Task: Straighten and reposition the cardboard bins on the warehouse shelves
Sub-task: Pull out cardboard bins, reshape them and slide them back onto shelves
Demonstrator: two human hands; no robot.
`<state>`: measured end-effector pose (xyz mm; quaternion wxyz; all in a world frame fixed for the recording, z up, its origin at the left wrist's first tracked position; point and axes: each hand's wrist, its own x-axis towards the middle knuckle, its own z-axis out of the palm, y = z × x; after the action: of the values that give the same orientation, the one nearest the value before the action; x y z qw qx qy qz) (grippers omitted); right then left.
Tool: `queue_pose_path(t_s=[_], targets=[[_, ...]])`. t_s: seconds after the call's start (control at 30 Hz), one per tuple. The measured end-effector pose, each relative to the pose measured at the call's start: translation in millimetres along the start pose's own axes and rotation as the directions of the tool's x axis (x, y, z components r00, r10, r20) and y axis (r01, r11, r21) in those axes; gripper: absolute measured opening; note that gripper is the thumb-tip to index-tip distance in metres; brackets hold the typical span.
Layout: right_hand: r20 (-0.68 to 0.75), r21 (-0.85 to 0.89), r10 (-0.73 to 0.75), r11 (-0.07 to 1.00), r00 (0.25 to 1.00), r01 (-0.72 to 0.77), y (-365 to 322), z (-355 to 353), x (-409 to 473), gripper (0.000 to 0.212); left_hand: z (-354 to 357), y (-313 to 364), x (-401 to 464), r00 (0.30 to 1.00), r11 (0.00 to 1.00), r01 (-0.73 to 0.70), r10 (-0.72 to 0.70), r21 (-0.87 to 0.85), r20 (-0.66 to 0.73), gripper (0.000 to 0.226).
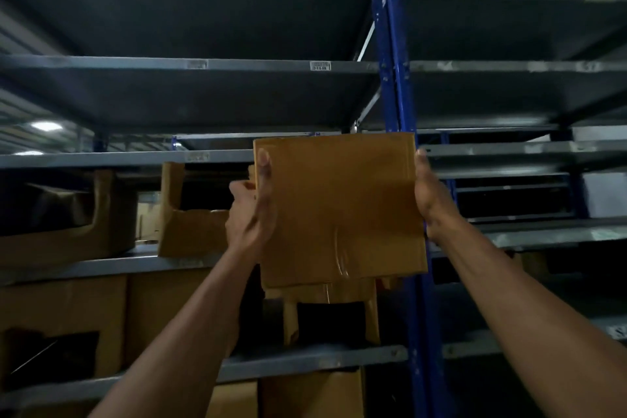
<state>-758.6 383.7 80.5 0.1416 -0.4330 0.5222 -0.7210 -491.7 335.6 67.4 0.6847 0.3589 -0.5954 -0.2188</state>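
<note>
Grey steel shelves (190, 63) carried on a blue upright (395, 85), seen from below. The upper two levels show only their dark undersides. On the shelf at mid-height (101, 266), left of the upright, stand two open-fronted cardboard bins: one at far left (68, 237) and a cut-away bin (190, 231) just beside it (its front edge at the shelf lip). The level beneath (305, 358) carries taller cardboard boxes (64, 309) side by side. Right-hand bay shelves (509, 234) appear dim; contents there cannot be told.
</note>
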Motion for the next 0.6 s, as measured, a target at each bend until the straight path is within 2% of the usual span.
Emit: queue_pose_path(t_s=[0.07,0.13,0.23,0.33,0.4,0.47,0.57,0.6], targets=[[-0.01,-0.014,0.023,1.0,1.0,-0.023,-17.3,-12.9,-22.9,0.131,-18.7,19.7,-14.5,0.999,0.999,0.036,-0.036,-0.005,0.002,0.123],[0.016,0.044,0.047,0.998,0.999,-0.048,-26.5,-25.6,-37.0,0.134,-37.9,32.8,-24.4,0.995,0.996,0.09,-0.088,-0.03,0.049,0.133],[0.119,0.093,0.085,0.991,0.989,-0.096,-41.8,-39.1,-80.1,0.123,-60.7,37.4,-37.4,0.988,0.991,0.105,-0.094,-0.087,0.124,0.127],[0.186,0.117,0.127,0.982,0.974,-0.15,-57.5,-46.0,-134.2,0.125,-83.0,43.4,-59.0,0.969,0.959,0.233,-0.214,-0.165,0.126,0.139],[0.172,0.111,0.117,0.984,0.978,-0.137,-57.1,-50.0,-152.9,0.132,-101.3,52.8,-83.2,0.972,0.961,0.215,-0.194,-0.173,0.132,0.135],[0.173,0.133,0.101,0.983,0.98,-0.124,-51.8,-52.7,-159.0,0.129,-123.2,69.8,-111.5,0.971,0.959,0.21,-0.182,-0.191,0.155,0.127],[0.151,0.161,0.081,0.981,0.985,-0.105,-65.7,-49.1,-208.5,0.124,-159.1,76.8,-139.6,0.955,0.949,0.238,-0.189,-0.209,0.228,0.111],[0.146,0.171,0.081,0.98,0.986,-0.106,-71.8,-47.6,-231.3,0.123,-171.2,74.3,-145.0,0.947,0.946,0.246,-0.188,-0.212,0.261,0.113]])
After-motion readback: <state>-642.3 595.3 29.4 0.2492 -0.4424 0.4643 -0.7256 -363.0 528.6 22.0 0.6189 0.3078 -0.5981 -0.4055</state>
